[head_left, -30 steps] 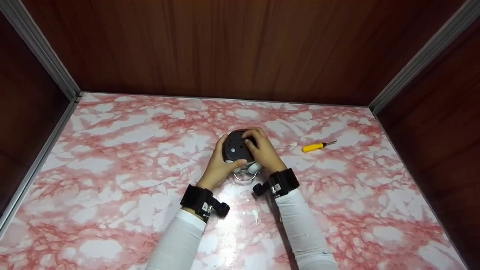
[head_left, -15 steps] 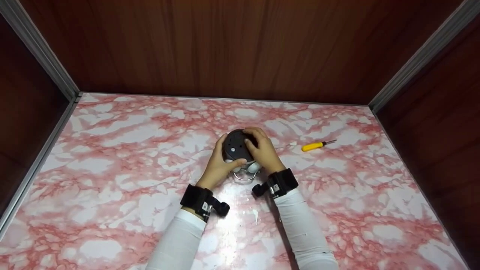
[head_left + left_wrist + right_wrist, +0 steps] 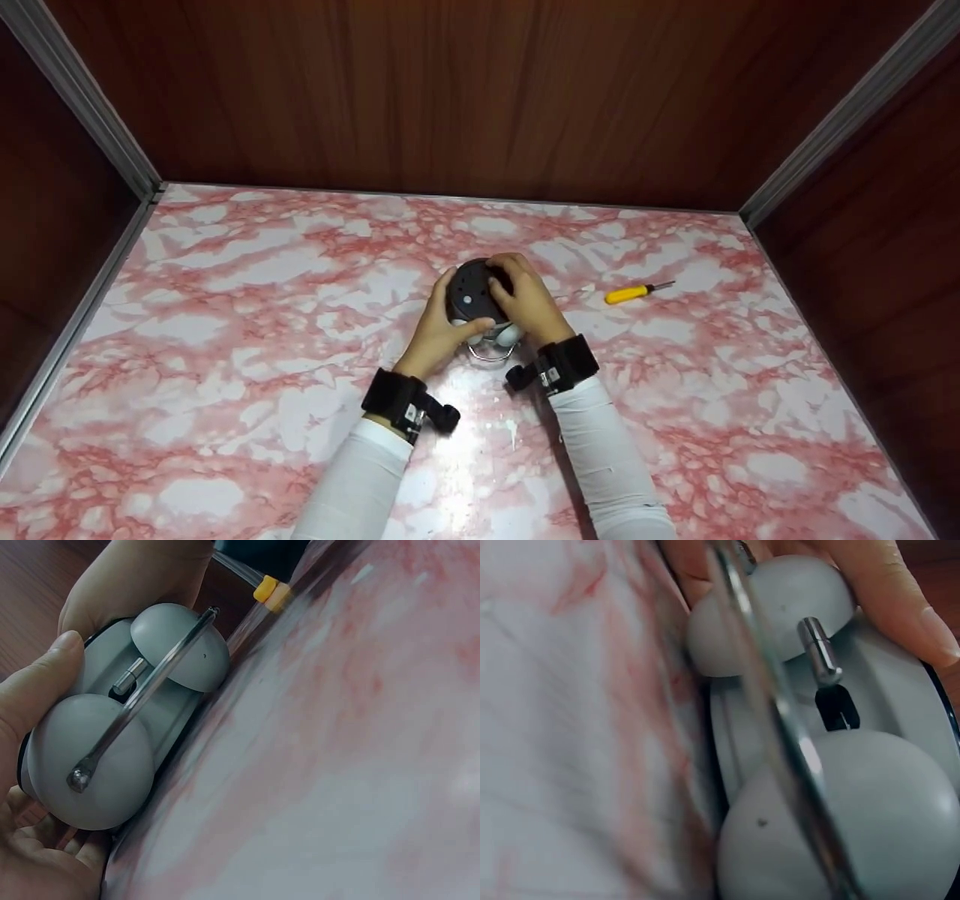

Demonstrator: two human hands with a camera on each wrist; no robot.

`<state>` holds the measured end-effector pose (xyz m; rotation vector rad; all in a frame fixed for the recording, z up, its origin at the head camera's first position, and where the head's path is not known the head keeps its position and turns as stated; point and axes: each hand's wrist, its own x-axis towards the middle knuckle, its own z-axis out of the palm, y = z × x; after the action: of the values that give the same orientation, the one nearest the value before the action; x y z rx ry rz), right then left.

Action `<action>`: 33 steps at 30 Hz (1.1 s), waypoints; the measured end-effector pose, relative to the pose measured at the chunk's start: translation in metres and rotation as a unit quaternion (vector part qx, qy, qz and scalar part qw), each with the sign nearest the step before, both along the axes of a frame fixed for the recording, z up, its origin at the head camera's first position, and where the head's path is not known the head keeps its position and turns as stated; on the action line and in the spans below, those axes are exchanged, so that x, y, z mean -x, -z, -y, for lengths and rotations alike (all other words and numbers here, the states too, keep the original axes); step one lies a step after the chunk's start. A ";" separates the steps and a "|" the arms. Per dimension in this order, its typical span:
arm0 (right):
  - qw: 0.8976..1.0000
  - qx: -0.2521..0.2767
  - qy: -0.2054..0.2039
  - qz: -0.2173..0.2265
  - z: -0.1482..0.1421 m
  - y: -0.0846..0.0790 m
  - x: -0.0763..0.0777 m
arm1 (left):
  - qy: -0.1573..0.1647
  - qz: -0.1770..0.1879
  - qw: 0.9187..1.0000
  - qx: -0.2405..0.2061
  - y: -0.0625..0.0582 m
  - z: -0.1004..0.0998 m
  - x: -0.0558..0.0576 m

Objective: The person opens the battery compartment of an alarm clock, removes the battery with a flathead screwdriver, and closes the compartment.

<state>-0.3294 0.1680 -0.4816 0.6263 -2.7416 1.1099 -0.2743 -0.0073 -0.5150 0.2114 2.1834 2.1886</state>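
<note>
A twin-bell alarm clock (image 3: 471, 283) lies face down on the table, its dark round back turned up and its bells toward me. My left hand (image 3: 441, 330) grips its left side, thumb over the edge by the bells. My right hand (image 3: 534, 304) is curled over the right part of the clock, thumb and index fingertips on the back; what lies under them is hidden. Two pale bells (image 3: 94, 757), a metal carrying handle (image 3: 154, 684) and a small hammer (image 3: 819, 651) between the bells show in the wrist views. My left thumb (image 3: 907, 607) reaches over the casing.
A yellow-handled screwdriver (image 3: 626, 294) lies to the right of the clock, its shaft pointing right. The table (image 3: 247, 360) has a red and white marbled top. Dark wood-grain panels (image 3: 450, 97) with metal corner strips stand at the back and both sides.
My right thumb and index finger have shifted slightly on the clock's back, the index fingertip drawing a little toward the far edge. The left hand, clock and screwdriver stay in place.
</note>
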 end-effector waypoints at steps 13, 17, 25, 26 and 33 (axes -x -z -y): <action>1.000 -0.016 -0.009 0.012 0.000 -0.002 0.001 | 0.000 0.002 1.000 0.015 0.001 0.002 0.000; 1.000 -0.013 -0.010 0.019 0.000 -0.003 0.001 | 0.001 0.000 1.000 0.012 0.001 0.002 0.000; 0.999 -0.016 -0.011 0.025 0.000 -0.003 0.001 | 0.004 0.002 1.000 0.008 0.002 0.002 0.000; 0.999 -0.016 -0.011 0.026 0.000 -0.004 0.001 | 0.004 0.003 1.000 0.008 0.001 0.002 0.000; 0.999 -0.023 -0.017 0.023 0.000 -0.006 0.001 | 0.008 0.006 1.000 -0.009 0.002 0.002 0.000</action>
<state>-0.3300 0.1675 -0.4760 0.6646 -2.8129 1.0845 -0.2747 -0.0095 -0.5168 0.2140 2.1502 2.1956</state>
